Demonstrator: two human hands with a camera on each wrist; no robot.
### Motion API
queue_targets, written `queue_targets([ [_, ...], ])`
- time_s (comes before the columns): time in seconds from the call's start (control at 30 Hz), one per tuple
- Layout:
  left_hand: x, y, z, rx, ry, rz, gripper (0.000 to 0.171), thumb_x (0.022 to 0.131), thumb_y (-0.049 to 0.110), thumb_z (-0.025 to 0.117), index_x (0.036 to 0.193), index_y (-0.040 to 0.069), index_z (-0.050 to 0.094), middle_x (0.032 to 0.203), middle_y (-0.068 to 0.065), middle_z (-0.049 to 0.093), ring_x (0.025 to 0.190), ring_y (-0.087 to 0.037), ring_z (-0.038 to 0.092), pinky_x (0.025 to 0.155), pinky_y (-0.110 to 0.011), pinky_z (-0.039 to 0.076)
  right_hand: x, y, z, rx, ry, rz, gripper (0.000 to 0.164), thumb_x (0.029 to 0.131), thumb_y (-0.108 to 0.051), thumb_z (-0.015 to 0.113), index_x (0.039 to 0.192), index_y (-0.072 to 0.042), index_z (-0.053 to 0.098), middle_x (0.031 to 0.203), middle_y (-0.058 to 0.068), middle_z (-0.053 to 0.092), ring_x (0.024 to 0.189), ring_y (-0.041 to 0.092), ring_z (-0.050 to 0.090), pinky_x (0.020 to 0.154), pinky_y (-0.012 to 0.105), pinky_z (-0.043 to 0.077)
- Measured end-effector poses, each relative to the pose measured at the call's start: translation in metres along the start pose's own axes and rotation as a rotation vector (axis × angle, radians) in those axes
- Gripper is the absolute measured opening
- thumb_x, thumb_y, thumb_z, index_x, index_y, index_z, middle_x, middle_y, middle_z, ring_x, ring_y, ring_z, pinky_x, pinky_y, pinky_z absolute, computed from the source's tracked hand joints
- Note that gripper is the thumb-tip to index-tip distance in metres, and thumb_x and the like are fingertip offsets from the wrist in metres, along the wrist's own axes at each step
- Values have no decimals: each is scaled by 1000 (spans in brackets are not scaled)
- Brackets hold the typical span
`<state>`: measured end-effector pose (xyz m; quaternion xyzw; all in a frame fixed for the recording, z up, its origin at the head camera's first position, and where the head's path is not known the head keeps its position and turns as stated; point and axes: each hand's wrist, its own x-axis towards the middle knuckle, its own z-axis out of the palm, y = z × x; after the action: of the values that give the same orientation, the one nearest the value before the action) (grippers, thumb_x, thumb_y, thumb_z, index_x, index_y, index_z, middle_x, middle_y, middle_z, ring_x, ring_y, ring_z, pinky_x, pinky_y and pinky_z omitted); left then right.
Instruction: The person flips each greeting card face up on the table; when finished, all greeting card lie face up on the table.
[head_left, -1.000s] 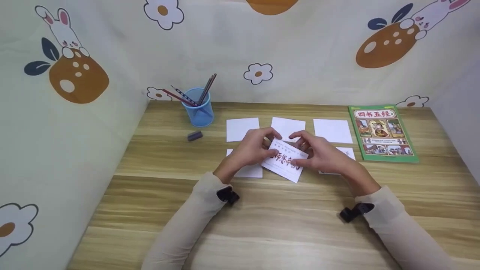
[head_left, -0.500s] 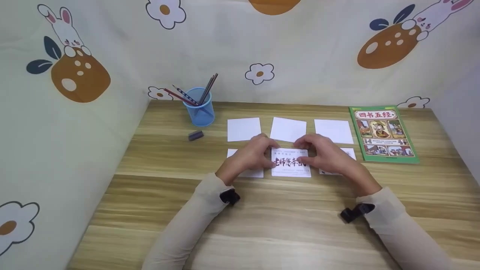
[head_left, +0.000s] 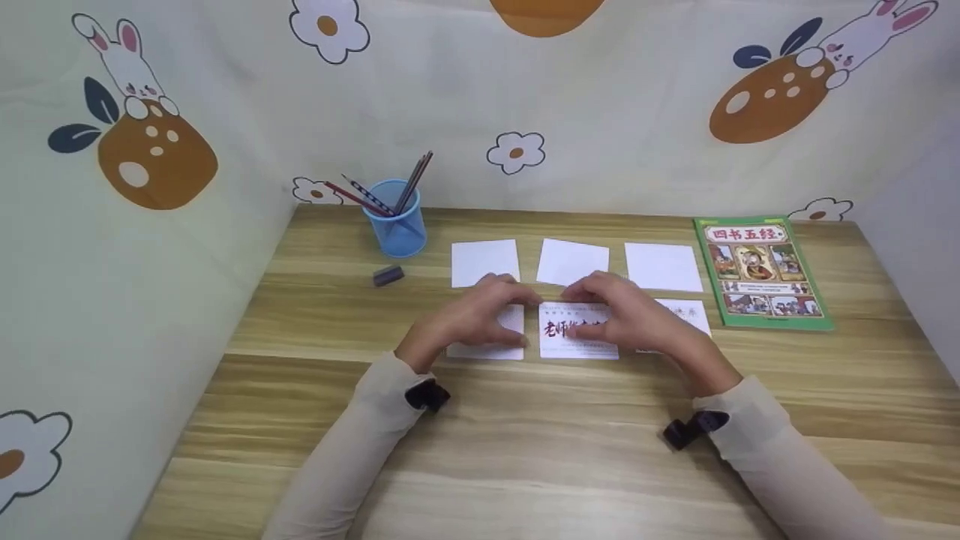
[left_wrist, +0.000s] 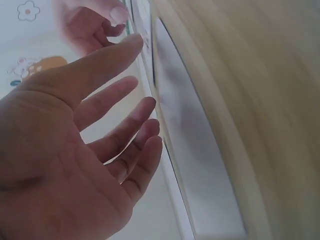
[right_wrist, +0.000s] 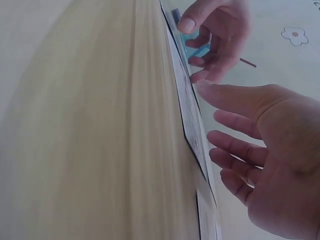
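Note:
A white card with dark red handwritten-style characters point(head_left: 577, 350) lies flat and square in the middle of the front row. My right hand point(head_left: 630, 319) hovers over its right half, thumb across the lettering, fingers loosely spread. The right wrist view shows that hand point(right_wrist: 287, 145) holding nothing. To the left, my left hand point(head_left: 472, 311) is above another white card point(head_left: 491, 352) and covers much of it. Its fingers point(left_wrist: 117, 125) are apart and hold nothing in the left wrist view. A third front card with faint print point(head_left: 688, 311) is partly hidden behind the right hand.
Behind the hands lie three blank white cards, at left point(head_left: 484, 261), middle point(head_left: 574, 261) and right point(head_left: 664, 266). A green-bordered book point(head_left: 763, 274) lies at the right. A blue pencil cup point(head_left: 400, 234) stands back left, with a small dark block point(head_left: 388, 276) before it.
The lettered card was tilted between both hands, then was laid straight in the front row and let go. The left hand has since drawn away leftward; the right shifted slightly left over the card.

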<state>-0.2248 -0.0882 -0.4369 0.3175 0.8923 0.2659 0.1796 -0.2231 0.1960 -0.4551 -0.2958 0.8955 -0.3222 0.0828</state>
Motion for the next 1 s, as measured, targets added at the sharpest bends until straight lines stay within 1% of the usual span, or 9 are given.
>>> queue_targets([
  [0.07,-9,-8,-3,-11,14,-12,61,91,27,90,147,15,68,143,-8,66,135,-29,51,121,-47,43,6,-7,6,0,-10,-27,51,90,-31,91,133,-11,72,128,6,76,123,26,67,111,50,51],
  [0.13,-18,-14,-6,-13,16,-45,66,89,30,92,149,19,67,145,-9,62,136,-30,49,120,-48,44,13,-15,13,-4,-29,-43,52,90,-31,91,134,-10,72,128,7,75,121,27,66,110,48,52],
  [0.2,-27,-18,-10,-1,7,-78,74,85,32,94,152,21,64,146,-11,58,137,-31,47,119,-49,46,20,-21,20,-13,-48,-58,54,89,-32,91,135,-10,72,128,8,74,119,27,64,106,47,52],
  [0.33,-40,-20,-18,72,-37,-158,92,79,35,99,159,27,55,149,-12,51,136,-31,43,115,-51,49,31,-33,31,-56,-60,-78,60,86,-37,92,136,-10,71,131,7,72,122,27,63,107,47,51],
  [0.4,-43,-20,-21,117,-52,-188,99,77,36,100,162,27,50,149,-13,49,135,-32,43,114,-51,50,36,-38,35,-73,-64,-83,64,85,-40,93,137,-11,70,133,7,71,124,27,61,109,48,50],
  [0.5,-45,-19,-23,150,-66,-220,103,77,37,100,164,27,46,148,-13,49,133,-31,43,113,-50,50,38,-44,40,-92,-72,-92,69,83,-43,94,139,-11,69,137,7,68,128,27,58,112,51,48],
  [0.73,-44,-17,-23,146,-74,-225,101,77,34,100,164,27,48,142,-11,54,129,-31,44,111,-49,50,35,-47,44,-80,-75,-88,69,83,-40,94,141,-12,68,138,6,65,127,26,56,113,48,45],
  [0.9,-43,-17,-23,108,-54,-210,98,78,29,100,162,27,51,140,-12,53,127,-32,47,110,-50,50,33,-49,45,-60,-70,-78,65,84,-36,94,139,-13,69,140,7,63,129,26,54,114,48,44],
  [1.0,-43,-19,-24,67,-35,-208,96,79,26,99,162,26,50,141,-13,51,127,-30,51,113,-50,51,32,-51,45,-79,-41,-76,57,84,-33,94,134,-13,74,142,8,59,132,27,50,114,49,44],
])
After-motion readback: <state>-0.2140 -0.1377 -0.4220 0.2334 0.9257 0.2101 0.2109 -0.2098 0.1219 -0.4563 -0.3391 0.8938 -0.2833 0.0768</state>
